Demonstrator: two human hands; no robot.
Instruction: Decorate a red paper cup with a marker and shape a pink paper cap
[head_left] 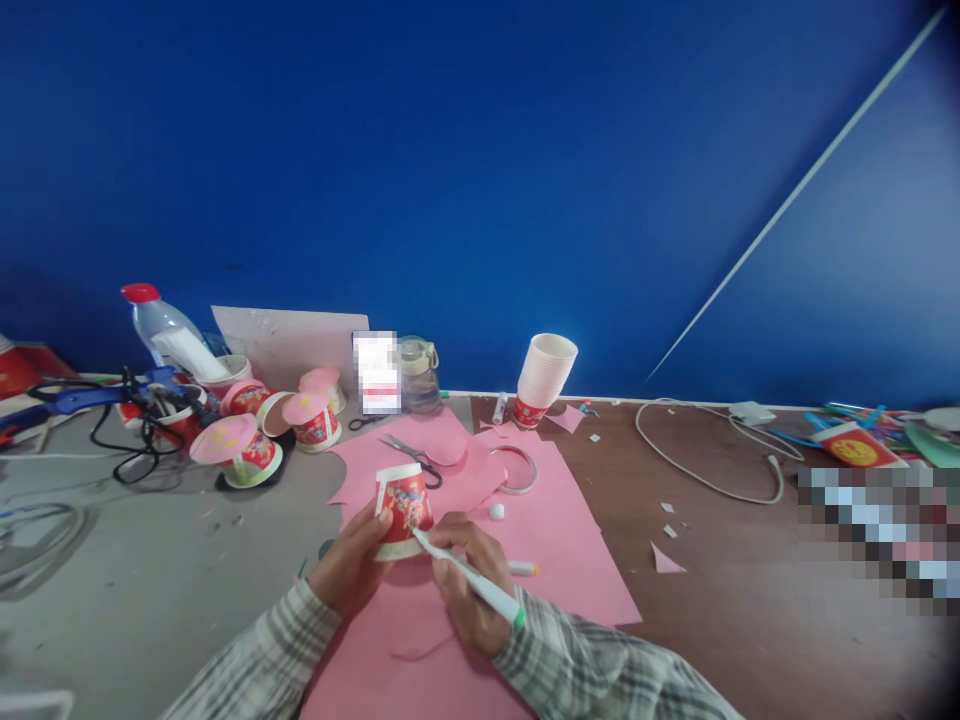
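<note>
Scissors [421, 460] on pink paper [566, 540], left fingers [379, 526] gripping red cup [401, 510], right fingers [471, 534] gripping marker [484, 590]

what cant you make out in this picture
In the head view:
Inside of the red cup: hidden by its own wall.
Some left hand fingers: hidden behind the cup.
Cup's printed details: too small.
Whether the pen tip touches it: too small to tell.
Upright item beside the clear jar: pixelated.
Left sleeve: cut off by bottom edge.
</note>
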